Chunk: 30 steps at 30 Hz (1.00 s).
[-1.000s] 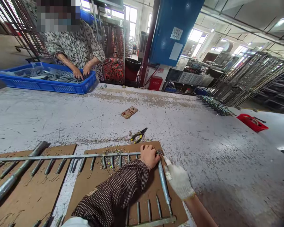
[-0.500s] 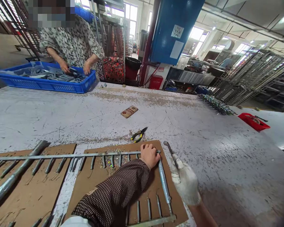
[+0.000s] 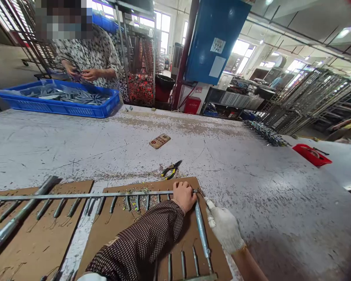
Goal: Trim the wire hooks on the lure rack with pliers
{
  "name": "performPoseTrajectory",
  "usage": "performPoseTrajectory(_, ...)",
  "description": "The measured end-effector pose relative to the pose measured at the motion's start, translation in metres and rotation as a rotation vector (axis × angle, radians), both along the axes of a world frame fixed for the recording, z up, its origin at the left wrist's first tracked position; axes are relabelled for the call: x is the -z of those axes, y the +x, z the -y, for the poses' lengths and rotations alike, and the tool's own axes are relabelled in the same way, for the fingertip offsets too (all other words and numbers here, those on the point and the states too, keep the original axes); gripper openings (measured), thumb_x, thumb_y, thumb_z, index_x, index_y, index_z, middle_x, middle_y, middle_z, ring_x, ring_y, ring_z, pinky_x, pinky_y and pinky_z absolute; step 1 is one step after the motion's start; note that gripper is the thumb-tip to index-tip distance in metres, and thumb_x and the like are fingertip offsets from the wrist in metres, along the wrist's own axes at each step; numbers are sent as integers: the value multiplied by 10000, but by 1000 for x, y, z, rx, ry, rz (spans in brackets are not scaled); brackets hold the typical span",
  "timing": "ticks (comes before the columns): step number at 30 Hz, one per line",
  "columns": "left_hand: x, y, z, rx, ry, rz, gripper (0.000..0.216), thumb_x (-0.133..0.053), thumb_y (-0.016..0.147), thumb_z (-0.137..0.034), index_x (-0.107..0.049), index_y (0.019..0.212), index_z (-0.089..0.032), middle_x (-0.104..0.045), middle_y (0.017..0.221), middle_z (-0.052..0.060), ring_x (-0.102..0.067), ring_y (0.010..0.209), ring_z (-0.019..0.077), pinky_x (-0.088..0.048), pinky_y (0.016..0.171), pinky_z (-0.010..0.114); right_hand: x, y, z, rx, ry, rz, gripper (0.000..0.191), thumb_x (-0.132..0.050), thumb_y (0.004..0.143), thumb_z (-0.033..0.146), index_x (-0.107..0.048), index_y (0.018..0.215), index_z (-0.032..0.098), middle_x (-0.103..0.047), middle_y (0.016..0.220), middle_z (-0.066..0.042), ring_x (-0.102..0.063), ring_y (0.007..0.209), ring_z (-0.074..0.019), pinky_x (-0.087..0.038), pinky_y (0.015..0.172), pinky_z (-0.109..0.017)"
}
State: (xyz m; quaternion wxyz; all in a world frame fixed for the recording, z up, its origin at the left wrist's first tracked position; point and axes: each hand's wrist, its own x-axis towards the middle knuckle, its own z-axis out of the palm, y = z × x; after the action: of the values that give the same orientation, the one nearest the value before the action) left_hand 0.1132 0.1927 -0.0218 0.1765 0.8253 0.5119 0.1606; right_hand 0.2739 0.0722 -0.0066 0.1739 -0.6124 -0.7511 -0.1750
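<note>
My bare left hand (image 3: 185,196) is closed round the right end of a long thin metal bar (image 3: 111,194), its fingers curled over the top. From this bar hang several short grey rods (image 3: 137,203) with thin wire hooks at their ends. At the bar's tip, my white-gloved right hand (image 3: 224,224) is closed round a ring-ended wrench (image 3: 201,192). The wrench head meets the bar end beside my left fingers; most of the handle is hidden by the glove. A thicker grey tube (image 3: 202,230) runs down from that corner. Beneath lies a brown cardboard sheet (image 3: 125,238).
Black-and-yellow pliers (image 3: 171,169) and a small printed tag (image 3: 160,141) lie beyond the bar. Across the table, a person stands behind a blue crate (image 3: 61,111) of grey metal parts. A red tray (image 3: 311,155) sits at the right.
My right hand has moved the wrench left and down, bringing its head onto the bar's end. My left hand stays put. The other person's hands have lifted out of the crate.
</note>
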Motion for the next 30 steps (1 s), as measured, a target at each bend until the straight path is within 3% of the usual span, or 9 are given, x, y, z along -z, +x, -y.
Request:
performPoseTrajectory(4, -2, 0, 0, -4, 5, 5, 235, -594, 889, -364, -722, 784, -198, -686, 1026, 76, -554, 1030, 258, -294, 1017, 488, -3, 0, 0, 9, 157, -106, 501, -514, 954, 178, -480, 1453, 143, -673, 771, -41, -591, 702, -190, -444, 712, -289)
performPoseTrajectory(9, -2, 1, 0, -11, -5, -7, 233, -592, 890, -364, -727, 806, -194, -681, 1017, 80, -556, 1026, 258, -297, 1015, 490, -7, 1, -2, 28, -18, 25, 551, -477, 841, 98, -566, 1373, 211, -608, 616, 19, -526, 553, -177, -368, 557, -279)
performPoseTrajectory(13, -1, 1, 0, -8, 9, 5, 241, -589, 895, -373, -732, 801, -203, -675, 1012, 80, -550, 1024, 254, -286, 1028, 489, -8, 3, -1, -1, 78, -150, 620, -469, 876, 118, -420, 1493, 156, -659, 750, -22, -601, 711, -189, -445, 677, -273)
performPoseTrajectory(18, -2, 1, 0, -15, -15, -9, 235, -579, 902, -362, -733, 823, -203, -668, 1023, 83, -543, 1038, 256, -291, 1023, 489, -6, 3, -3, -26, -8, -5, 536, -476, 844, 96, -567, 1364, 191, -604, 623, 15, -534, 567, -184, -374, 563, -275)
performPoseTrajectory(22, -1, 1, 0, -13, 6, -14, 255, -561, 916, -359, -721, 806, -194, -670, 1014, 82, -549, 1028, 254, -289, 1027, 487, -11, 5, -2, 34, 91, -139, 534, -471, 908, 141, -492, 1442, 157, -661, 751, -40, -600, 694, -193, -436, 644, -272)
performPoseTrajectory(24, -1, 1, 0, -21, 6, -17, 258, -560, 918, -358, -719, 796, -196, -671, 1017, 82, -548, 1031, 254, -293, 1021, 484, -9, 5, -1, 14, 56, -151, 559, -470, 901, 148, -477, 1460, 165, -664, 752, -42, -605, 716, -197, -447, 660, -271)
performPoseTrajectory(27, -2, 2, 0, -23, -9, -28, 251, -565, 917, -362, -719, 801, -200, -671, 1020, 84, -547, 1039, 259, -299, 1014, 487, 5, 6, -4, -15, -85, -67, 623, -463, 804, 89, -538, 1413, 197, -636, 655, 3, -555, 598, -174, -387, 567, -255)
performPoseTrajectory(30, -4, 0, 1, -14, -3, -30, 246, -563, 921, -368, -714, 821, -202, -668, 1030, 84, -548, 1054, 263, -297, 1030, 497, 17, 7, -8, -23, -98, -40, 669, -477, 755, 66, -552, 1407, 198, -652, 673, 13, -543, 574, -163, -367, 564, -256)
